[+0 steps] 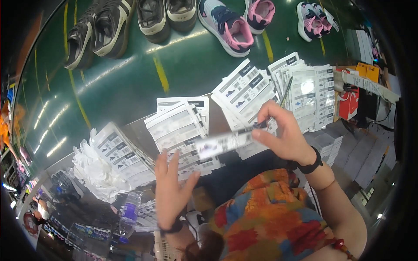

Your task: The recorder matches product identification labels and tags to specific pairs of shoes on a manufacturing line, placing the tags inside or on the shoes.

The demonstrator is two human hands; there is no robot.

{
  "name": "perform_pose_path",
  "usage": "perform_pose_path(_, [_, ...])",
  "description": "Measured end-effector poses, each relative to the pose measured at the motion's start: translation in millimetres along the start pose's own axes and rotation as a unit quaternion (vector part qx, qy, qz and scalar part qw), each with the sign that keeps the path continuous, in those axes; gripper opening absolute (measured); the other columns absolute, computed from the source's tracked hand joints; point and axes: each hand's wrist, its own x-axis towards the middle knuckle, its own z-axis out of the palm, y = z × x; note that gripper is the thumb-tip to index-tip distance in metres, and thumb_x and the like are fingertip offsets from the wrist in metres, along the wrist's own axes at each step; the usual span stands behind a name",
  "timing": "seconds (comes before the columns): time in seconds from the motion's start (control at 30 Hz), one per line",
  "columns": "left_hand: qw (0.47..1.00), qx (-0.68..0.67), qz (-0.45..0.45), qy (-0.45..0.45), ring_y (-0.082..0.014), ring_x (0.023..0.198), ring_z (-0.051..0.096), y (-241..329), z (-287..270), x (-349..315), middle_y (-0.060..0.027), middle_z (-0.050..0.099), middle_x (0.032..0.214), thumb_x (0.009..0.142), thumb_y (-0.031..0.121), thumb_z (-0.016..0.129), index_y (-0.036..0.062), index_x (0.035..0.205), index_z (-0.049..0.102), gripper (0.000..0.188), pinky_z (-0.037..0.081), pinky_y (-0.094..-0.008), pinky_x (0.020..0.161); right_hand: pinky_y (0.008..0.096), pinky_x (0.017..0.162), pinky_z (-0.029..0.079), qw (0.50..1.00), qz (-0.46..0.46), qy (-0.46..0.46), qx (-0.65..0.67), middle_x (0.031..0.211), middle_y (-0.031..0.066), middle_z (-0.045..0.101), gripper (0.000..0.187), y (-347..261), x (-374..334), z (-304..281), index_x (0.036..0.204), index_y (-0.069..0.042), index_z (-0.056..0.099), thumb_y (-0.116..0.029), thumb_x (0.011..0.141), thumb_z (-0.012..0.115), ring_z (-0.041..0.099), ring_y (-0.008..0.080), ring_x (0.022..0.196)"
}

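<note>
My right hand (283,135) pinches a long white paper label (224,142) with dark print, held level above the table; the label is blurred. A thin pen-like stick (286,91) rises from the same hand. My left hand (170,187) hovers with spread fingers over a fanned stack of white labels (180,130) and holds nothing. More label stacks lie at the left (119,152), the middle right (246,89) and the far right (307,89). Both wrists wear dark bands.
Pairs of shoes stand on the green floor (183,65) beyond the table: black-and-white pairs (98,30) and pink-and-blue ones (226,26). Crumpled white plastic (96,174) and a clear bottle (128,213) lie at the left. Red and orange boxes (352,102) stand at the right.
</note>
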Motion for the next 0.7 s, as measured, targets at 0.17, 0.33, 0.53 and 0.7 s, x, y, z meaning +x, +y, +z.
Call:
perform_pose_path(0.17, [0.789,-0.437,0.334,-0.274,-0.04,0.107,0.065,122.5,-98.3,-1.3,-0.025,0.067,0.117,0.101,0.011,0.049,0.0011,0.101,0.073,0.026,0.052,-0.0455,0.091,0.0209,0.069,0.037,0.98,-0.02,0.197,0.023,0.082,-0.0041,0.052,0.02,19.8,48.4,-66.5,0.094,-0.005,0.056,-0.014,0.09,0.074,0.046,0.0045,0.078])
perform_pose_path(0.33, [0.591,-0.553,0.576,-0.115,-0.0497,0.123,0.054,204.3,-55.6,-13.5,-0.0373,0.053,0.132,0.096,0.05,0.041,-0.0206,0.125,0.056,0.077,0.047,-0.051,0.098,0.0201,0.057,0.032,0.942,-0.077,0.326,-0.006,0.077,-0.0062,0.051,0.029,30.9,124.2,-148.1,0.099,-0.006,0.055,-0.024,0.092,0.075,0.042,0.0013,0.066])
perform_pose_path(0.53, [0.561,-0.607,0.549,-0.123,-0.054,0.124,0.053,227.4,-45.0,-12.8,-0.0393,0.053,0.131,0.098,0.053,0.036,-0.0212,0.124,0.056,0.081,0.049,-0.0524,0.095,0.0307,0.068,0.045,0.918,-0.087,0.37,-0.113,0.085,0.0045,0.058,0.049,57.7,231.5,-207.1,0.109,-0.004,0.056,-0.04,0.085,0.079,0.054,0.0163,0.077])
perform_pose_path(0.7, [0.576,-0.584,0.545,-0.174,-0.0559,0.117,0.057,209.9,-57.7,-19.7,-0.0375,0.06,0.123,0.097,0.053,0.043,-0.019,0.119,0.06,0.078,0.053,-0.0551,0.089,0.048,0.112,0.034,0.878,0.053,0.435,-0.194,0.141,0.0335,0.038,0.108,34.9,232.2,-191.2,0.153,-0.004,0.026,-0.051,0.073,0.083,0.041,0.0448,0.132])
